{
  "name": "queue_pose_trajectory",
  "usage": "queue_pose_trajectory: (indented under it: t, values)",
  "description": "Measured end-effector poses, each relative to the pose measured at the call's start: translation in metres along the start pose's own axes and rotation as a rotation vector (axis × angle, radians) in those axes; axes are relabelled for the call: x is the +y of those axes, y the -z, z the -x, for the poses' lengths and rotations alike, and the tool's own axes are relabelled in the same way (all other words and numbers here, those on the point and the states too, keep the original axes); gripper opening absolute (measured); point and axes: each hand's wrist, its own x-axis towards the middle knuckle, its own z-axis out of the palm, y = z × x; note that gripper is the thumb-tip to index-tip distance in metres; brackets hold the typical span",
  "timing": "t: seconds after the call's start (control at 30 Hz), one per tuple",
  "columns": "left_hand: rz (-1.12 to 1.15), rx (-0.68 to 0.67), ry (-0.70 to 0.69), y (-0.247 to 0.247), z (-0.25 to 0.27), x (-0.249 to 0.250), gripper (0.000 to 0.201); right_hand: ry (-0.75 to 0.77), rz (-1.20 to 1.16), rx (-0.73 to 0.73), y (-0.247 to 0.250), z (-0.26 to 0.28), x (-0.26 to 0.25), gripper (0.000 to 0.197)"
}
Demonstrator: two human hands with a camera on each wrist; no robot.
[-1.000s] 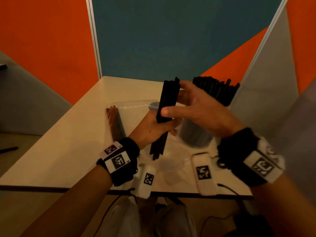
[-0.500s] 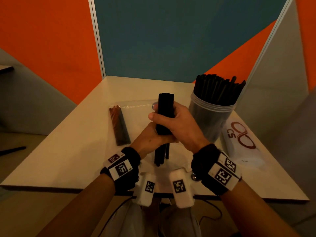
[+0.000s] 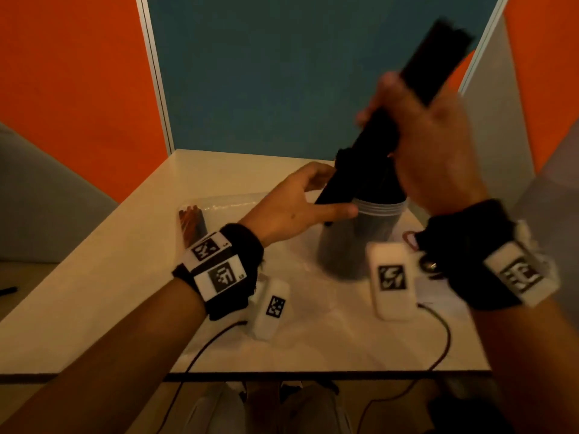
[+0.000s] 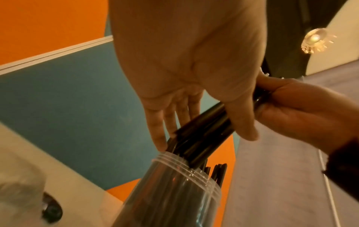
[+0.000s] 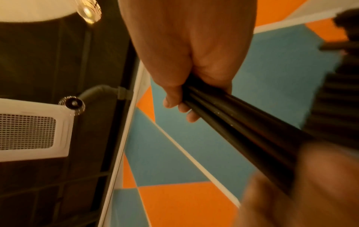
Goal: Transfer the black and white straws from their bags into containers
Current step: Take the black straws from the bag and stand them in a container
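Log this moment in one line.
right hand: grips black straws | left hand: open, guiding bundle | clear container: lower ends entering mouth

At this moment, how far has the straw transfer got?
Done: container already crowded with black straws. In hand: right hand grips a black bundle, its lower end at the rim, left hand steadying it. Left: brown straws remain bagged; no white straws visible.
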Motion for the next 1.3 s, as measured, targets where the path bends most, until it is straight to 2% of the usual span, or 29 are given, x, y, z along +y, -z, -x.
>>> queue_pose_trajectory:
  t: [0.13, 0.23, 0.33, 0.47, 0.6, 0.67, 0.73, 0.83, 0.9, 0.97, 1.07, 1.2, 1.3]
  values:
    - [-0.308, -0.003, -0.092, -0.011, -0.021, -0.007, 0.05, 0.094, -0.06, 0.14, 0.058, -0.034, -0.004, 0.013]
    - [-0.454, -0.099, -0.121, -0.021, -0.025, -0.014, 0.047, 0.056, -0.02, 0.23, 0.077, -0.042, 0.017, 0.018]
    - [-0.481, -0.086, -0.148, -0.028, -0.025, -0.023, 0.043, -0.022, 0.091, 0.26, 0.086, -0.037, 0.043, 0.017]
    - [-0.472, -0.047, -0.173, -0.03, -0.024, -0.029, 0.041, -0.065, 0.445, 0.215, 0.083, -0.028, 0.068, 0.018]
    - [-0.467, -0.049, -0.168, -0.031, -0.024, -0.03, 0.041, -0.142, 0.843, 0.123, 0.076, -0.02, 0.097, 0.036]
    - [-0.47, -0.053, -0.176, -0.03, -0.024, -0.03, 0.042, -0.194, 0.937, 0.098, 0.075, -0.014, 0.107, 0.049]
    - [-0.471, -0.06, -0.18, -0.028, -0.025, -0.03, 0.042, -0.181, 0.834, 0.108, 0.075, -0.011, 0.109, 0.06]
    - [-0.464, -0.057, -0.182, -0.028, -0.024, -0.031, 0.042, -0.143, 0.445, 0.153, 0.072, -0.009, 0.098, 0.082]
    - [-0.456, -0.052, -0.181, -0.029, -0.024, -0.032, 0.042, -0.07, 0.402, 0.155, 0.073, -0.012, 0.089, 0.098]
    - [-0.45, -0.049, -0.18, -0.03, -0.024, -0.033, 0.043, 0.011, 0.439, 0.127, 0.074, -0.014, 0.084, 0.102]
    - [-0.453, -0.057, -0.168, -0.03, -0.024, -0.031, 0.044, 0.055, 0.552, 0.054, 0.077, -0.019, 0.084, 0.086]
    - [-0.413, -0.04, -0.175, -0.027, -0.027, -0.03, 0.038, 0.013, 0.871, -0.081, 0.078, -0.021, 0.09, 0.033]
    - [-0.323, 0.103, -0.214, -0.026, -0.032, -0.027, 0.022, 0.024, 0.88, -0.131, 0.078, -0.016, 0.091, 0.027]
